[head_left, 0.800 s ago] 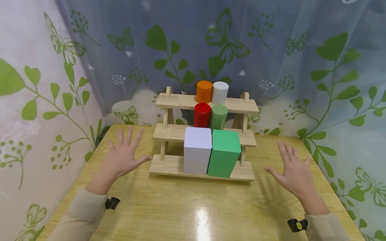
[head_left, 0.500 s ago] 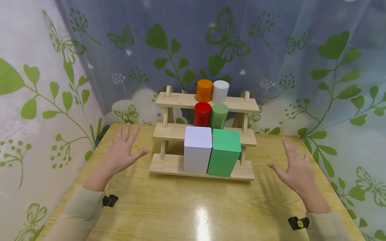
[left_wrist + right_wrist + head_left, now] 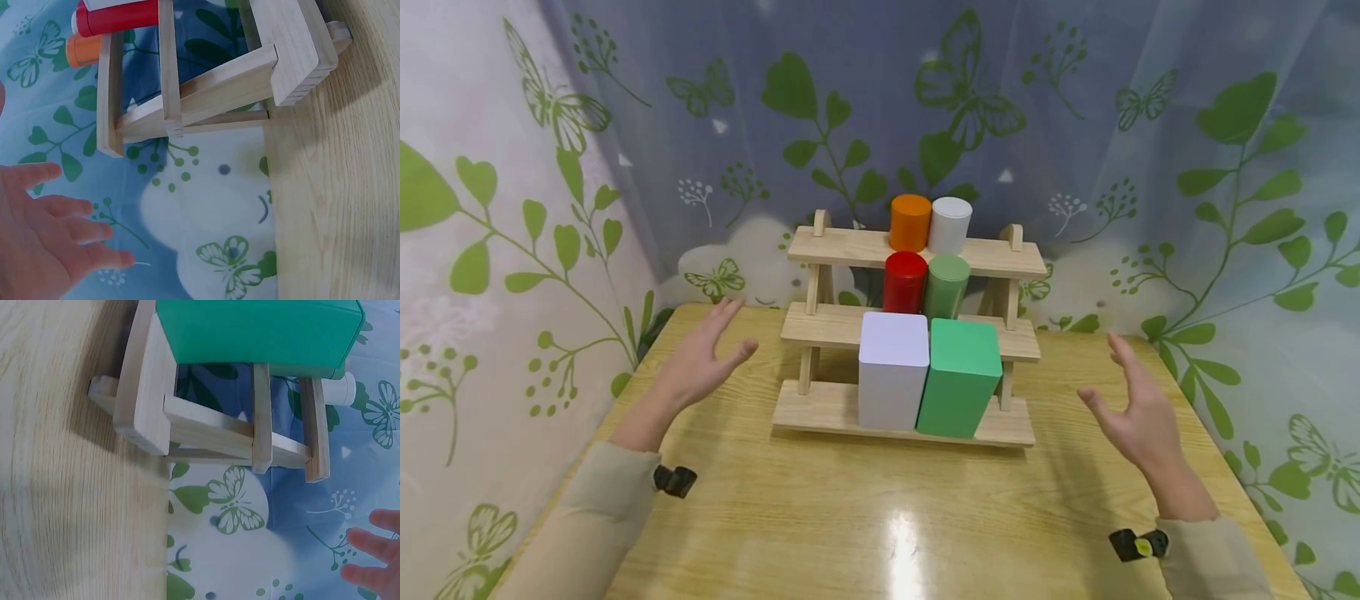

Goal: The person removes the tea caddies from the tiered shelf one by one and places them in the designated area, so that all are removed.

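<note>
My left hand (image 3: 694, 364) hovers over the table left of a three-tier wooden shelf (image 3: 820, 408), fingers extended and thumb apart, holding nothing. On the shelf's other side my right hand (image 3: 1142, 418) is likewise raised with nothing in it. The bottom tier carries a white box (image 3: 892, 379) and a green box (image 3: 959, 383) side by side. Behind them on the middle tier stand a red canister (image 3: 905, 283) and a light green canister (image 3: 947, 287), their lower parts partly hidden. An orange canister (image 3: 910, 223) and a white canister (image 3: 951, 225) stand on the top tier.
The shelf stands on a wooden table (image 3: 820, 517) with a bright reflection near its front. A curtain (image 3: 850, 100) printed with leaves and butterflies hangs behind and along both sides. Dark wrist cameras (image 3: 675, 481) are strapped at both sleeves.
Both hands have turned from palms down with spread fingers to a more edge-on pose, fingers closer together. The left has drifted slightly left. Boxes and canisters stay in place on the shelf.
</note>
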Available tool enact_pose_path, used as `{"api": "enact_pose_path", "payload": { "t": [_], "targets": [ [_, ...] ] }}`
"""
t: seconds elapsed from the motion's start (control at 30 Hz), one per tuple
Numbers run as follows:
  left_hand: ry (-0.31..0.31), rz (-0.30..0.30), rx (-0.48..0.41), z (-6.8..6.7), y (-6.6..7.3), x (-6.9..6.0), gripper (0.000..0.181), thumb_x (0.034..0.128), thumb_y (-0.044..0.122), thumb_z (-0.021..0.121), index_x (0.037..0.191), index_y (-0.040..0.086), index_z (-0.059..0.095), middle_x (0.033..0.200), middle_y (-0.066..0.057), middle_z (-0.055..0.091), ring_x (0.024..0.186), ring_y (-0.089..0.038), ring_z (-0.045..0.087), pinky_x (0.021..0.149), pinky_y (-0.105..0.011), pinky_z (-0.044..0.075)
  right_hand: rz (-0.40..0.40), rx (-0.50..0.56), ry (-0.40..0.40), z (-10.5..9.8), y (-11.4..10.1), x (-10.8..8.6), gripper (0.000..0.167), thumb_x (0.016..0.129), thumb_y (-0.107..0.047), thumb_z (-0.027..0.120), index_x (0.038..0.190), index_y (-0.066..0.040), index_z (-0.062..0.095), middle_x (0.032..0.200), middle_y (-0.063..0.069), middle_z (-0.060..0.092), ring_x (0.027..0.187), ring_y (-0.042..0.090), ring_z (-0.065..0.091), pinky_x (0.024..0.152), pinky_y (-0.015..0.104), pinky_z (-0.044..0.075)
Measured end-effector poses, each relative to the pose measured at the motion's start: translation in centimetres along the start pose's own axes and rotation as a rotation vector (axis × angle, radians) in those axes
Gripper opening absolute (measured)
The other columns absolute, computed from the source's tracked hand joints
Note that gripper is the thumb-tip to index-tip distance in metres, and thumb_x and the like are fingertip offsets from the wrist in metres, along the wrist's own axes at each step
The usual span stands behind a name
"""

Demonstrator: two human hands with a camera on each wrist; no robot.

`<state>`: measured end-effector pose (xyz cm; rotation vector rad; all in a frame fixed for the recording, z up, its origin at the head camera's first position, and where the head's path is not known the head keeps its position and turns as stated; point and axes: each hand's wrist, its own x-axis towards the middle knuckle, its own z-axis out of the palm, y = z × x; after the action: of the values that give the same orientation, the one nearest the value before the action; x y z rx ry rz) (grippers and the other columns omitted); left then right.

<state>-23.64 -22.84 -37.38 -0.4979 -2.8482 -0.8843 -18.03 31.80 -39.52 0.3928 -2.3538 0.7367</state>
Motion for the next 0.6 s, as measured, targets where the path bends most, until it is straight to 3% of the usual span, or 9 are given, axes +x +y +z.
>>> {"api": "enact_pose_path", "payload": {
  "t": [0.1,0.2,0.3,0.4,0.5,0.6],
  "targets": [
    [0.005,-0.016,-0.071,-0.1,-0.2,0.3,0.069,0.095,0.05,0.042,0.151,0.021,0.014,0.153,-0.016,0.014,0.133,-0.047,0.02,0.099,-0.068,0.019,-0.001,0.082,0.012,0.2,-0.2,0.1,0.07,0.087,-0.038,0.064,0.146,-0.016,0.033,0.135,0.021,0.046,0.114,0.045,0.047,0.088,0.059,0.038],
    [0.007,-0.031,-0.138,-0.1,-0.4,0.7,0.065,0.0954,0.049,0.042,0.15,0.024,0.017,0.152,-0.016,0.019,0.132,-0.046,0.024,0.099,-0.067,0.022,-0.02,0.159,0.022,0.4,-0.4,0.3,0.065,0.088,-0.032,0.064,0.144,-0.014,0.035,0.137,0.016,0.045,0.115,0.037,0.049,0.097,0.037,0.04],
    [0.006,-0.032,-0.194,0.0,-0.6,1.1,0.062,0.0961,0.047,0.042,0.149,0.026,0.02,0.151,-0.014,0.021,0.132,-0.044,0.026,0.098,-0.066,0.026,-0.031,0.235,0.013,0.5,-0.4,0.5,0.061,0.089,-0.019,0.064,0.143,-0.012,0.036,0.137,0.013,0.045,0.118,0.019,0.049,0.093,0.014,0.037],
    [0.005,-0.029,-0.243,0.1,-0.8,1.4,0.059,0.0968,0.045,0.042,0.149,0.025,0.022,0.152,-0.012,0.021,0.133,-0.041,0.026,0.101,-0.061,0.027,-0.041,0.309,-0.009,0.7,-0.6,0.7,0.061,0.088,-0.005,0.062,0.143,-0.009,0.035,0.137,0.01,0.045,0.119,0.008,0.046,0.092,0.012,0.038],
    [0.008,-0.027,-0.289,0.3,-1.0,1.8,0.058,0.0969,0.043,0.043,0.148,0.024,0.025,0.151,-0.011,0.023,0.133,-0.038,0.027,0.103,-0.058,0.027,-0.033,0.374,-0.039,0.9,-0.8,0.9,0.063,0.087,0.004,0.059,0.144,-0.008,0.034,0.137,0.006,0.045,0.12,0.01,0.046,0.092,0.014,0.039],
    [0.023,-0.026,-0.35,0.5,-1.3,2.1,0.058,0.0964,0.042,0.045,0.147,0.02,0.028,0.149,-0.012,0.027,0.133,-0.036,0.029,0.102,-0.057,0.029,-0.025,0.455,-0.07,1.2,-0.9,1.1,0.063,0.087,0.008,0.056,0.144,-0.006,0.032,0.138,0.011,0.043,0.121,0.015,0.046,0.092,0.017,0.041]
  ]
}}
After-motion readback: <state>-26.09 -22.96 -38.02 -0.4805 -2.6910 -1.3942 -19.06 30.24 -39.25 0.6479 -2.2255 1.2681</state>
